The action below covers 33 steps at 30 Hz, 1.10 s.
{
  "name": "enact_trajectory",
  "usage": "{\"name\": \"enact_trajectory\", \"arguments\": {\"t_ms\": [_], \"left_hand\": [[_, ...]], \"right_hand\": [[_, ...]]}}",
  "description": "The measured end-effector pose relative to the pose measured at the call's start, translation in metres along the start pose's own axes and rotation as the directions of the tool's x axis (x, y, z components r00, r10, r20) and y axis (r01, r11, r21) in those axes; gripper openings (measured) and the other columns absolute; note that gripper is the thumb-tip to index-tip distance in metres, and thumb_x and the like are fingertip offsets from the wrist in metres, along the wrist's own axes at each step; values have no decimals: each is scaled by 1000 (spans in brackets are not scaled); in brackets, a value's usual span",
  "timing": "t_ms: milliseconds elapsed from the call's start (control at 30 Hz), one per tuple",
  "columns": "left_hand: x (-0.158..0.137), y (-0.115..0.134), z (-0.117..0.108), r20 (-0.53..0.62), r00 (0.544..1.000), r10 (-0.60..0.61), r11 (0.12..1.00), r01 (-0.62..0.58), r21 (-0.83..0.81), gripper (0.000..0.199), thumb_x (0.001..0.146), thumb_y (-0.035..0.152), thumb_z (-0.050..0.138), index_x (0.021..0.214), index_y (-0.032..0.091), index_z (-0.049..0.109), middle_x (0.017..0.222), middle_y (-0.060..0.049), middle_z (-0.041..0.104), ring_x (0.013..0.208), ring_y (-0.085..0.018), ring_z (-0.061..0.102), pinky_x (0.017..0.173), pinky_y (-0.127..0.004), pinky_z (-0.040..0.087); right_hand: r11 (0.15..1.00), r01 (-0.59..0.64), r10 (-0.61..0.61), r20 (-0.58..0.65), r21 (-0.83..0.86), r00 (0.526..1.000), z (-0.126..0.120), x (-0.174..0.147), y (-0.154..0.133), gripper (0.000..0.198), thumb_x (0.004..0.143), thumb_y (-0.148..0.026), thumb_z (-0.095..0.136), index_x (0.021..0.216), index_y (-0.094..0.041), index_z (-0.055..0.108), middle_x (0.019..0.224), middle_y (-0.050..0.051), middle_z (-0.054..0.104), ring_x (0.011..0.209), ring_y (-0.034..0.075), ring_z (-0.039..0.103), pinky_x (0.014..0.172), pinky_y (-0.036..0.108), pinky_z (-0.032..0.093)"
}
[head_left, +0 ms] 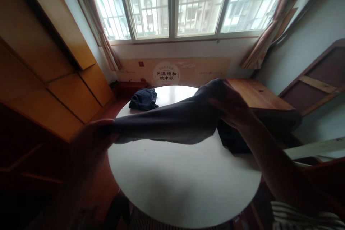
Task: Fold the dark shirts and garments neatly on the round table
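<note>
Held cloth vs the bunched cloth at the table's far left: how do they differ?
Pose: the held cloth is stretched between the left hand and right hand; the bunched cloth lies heaped on the white table.
Colour: the held cloth looks greyer, the bunched cloth bluer.
Shared: both are dark fabric.

Mid-frame, the garment (pixel 167 124) is smooth, matt cloth; the bundle (pixel 144 99) left of centre is matt cloth, rough with creases. The table (pixel 183 176), lower centre, is smooth, glossy along its top edge. At upper left the cabinet (pixel 48 57) looks like smooth wood; at right the desk (pixel 258 95) shows grained wood, faintly shiny.
</note>
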<state>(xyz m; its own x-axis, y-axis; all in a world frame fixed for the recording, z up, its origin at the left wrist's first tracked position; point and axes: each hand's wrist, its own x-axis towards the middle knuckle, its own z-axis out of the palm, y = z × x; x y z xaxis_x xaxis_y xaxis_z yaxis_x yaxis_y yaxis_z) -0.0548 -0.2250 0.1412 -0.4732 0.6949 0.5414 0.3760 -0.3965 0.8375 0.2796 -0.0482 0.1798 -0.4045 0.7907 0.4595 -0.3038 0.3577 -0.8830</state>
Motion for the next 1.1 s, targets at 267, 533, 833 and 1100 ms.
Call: {"name": "enact_trajectory", "arguments": {"t_ms": [267,533,833,1100], "left_hand": [[81,-32,63,232,946,-228,901,295,-319,50,67,27,87,110,15,64,91,-3,70,76,-12,66,71,-23,53],[40,-146,98,488,553,-675,693,703,162,91,63,36,92,136,17,42,81,-4,70,60,-13,63,57,-23,49],[0,-148,77,522,754,-399,903,225,365,66,78,40,77,136,19,53,74,1,64,59,-15,60,60,-26,48],[-32,-129,72,758,648,-77,922,-243,301,30,90,34,64,119,26,71,108,-10,68,100,-26,64,94,-39,50]], "right_hand": [[973,-220,207,-161,-67,965,-22,31,34,28,79,-38,77,98,-23,61,89,0,65,73,12,61,65,22,53],[611,-765,666,-390,-205,636,-52,12,150,90,68,-34,84,143,-22,36,81,1,64,67,16,61,56,24,50],[656,-525,511,-193,-543,838,-80,16,149,79,72,-42,79,139,-21,43,78,1,63,59,14,56,52,22,44],[315,229,281,321,-921,905,-57,-30,122,73,73,-39,81,138,-20,53,142,19,49,130,39,46,107,50,40]]}}
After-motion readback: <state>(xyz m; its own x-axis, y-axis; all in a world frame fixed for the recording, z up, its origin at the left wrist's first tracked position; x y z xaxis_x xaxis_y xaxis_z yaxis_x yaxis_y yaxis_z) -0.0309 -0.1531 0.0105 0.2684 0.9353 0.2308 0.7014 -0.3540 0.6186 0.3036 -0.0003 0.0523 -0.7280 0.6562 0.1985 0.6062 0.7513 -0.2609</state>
